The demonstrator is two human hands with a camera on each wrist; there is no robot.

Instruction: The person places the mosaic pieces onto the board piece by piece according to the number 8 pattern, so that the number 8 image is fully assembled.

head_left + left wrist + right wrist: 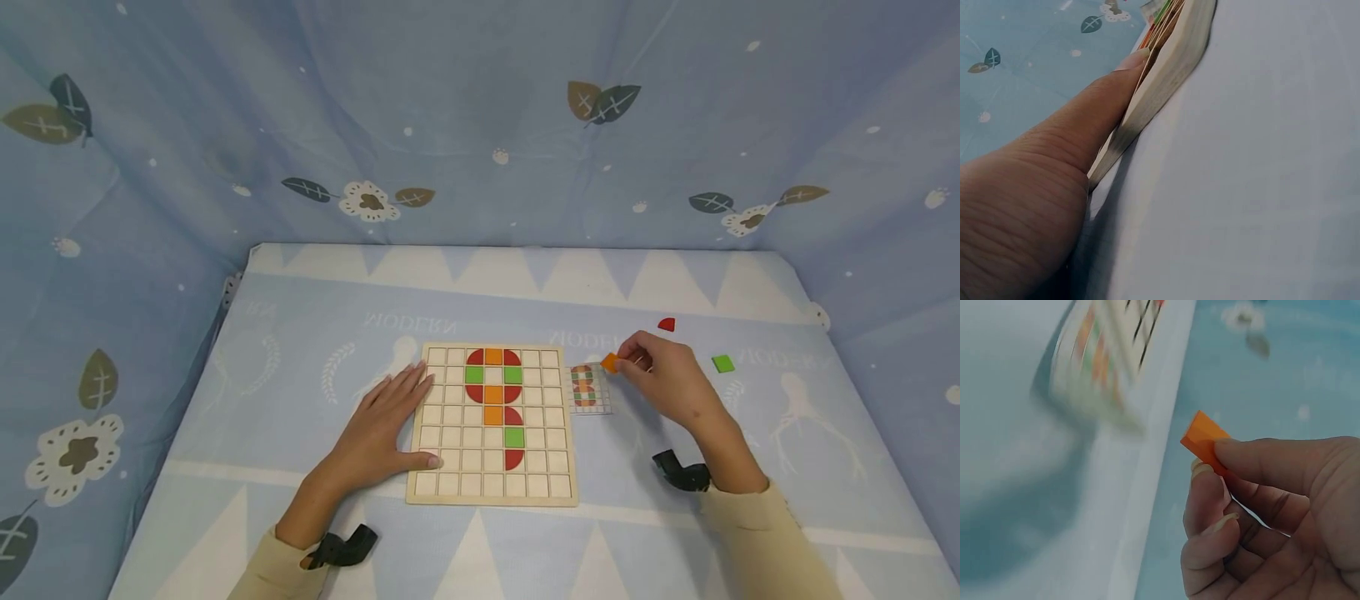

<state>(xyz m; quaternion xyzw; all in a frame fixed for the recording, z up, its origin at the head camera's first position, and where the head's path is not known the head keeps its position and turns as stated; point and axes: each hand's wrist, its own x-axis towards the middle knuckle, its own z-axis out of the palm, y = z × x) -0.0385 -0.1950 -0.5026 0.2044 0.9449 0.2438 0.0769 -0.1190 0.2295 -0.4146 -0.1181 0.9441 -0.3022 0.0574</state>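
A wooden grid board [450, 485] lies on the table with red, orange and green tiles set in its upper middle cells. My left hand [386, 433] rests along its left edge, fingers straight and spread; in the left wrist view the thumb [1104, 94] touches the board's rim. Between thumb and fingertips my right hand [667, 375] pinches an orange square tile [1204, 437], held above the table near the top right corner of a small pattern card [600, 404]. The card lies beside the board's right edge and shows a printed red, orange and green figure.
A loose red quarter-round tile [667, 324] lies just beyond my right hand. A green square tile [723, 363] is farther right. Patterned blue cloth [495, 108] hangs behind the table, and dark wrist mounts [681, 472] sit on both wrists.
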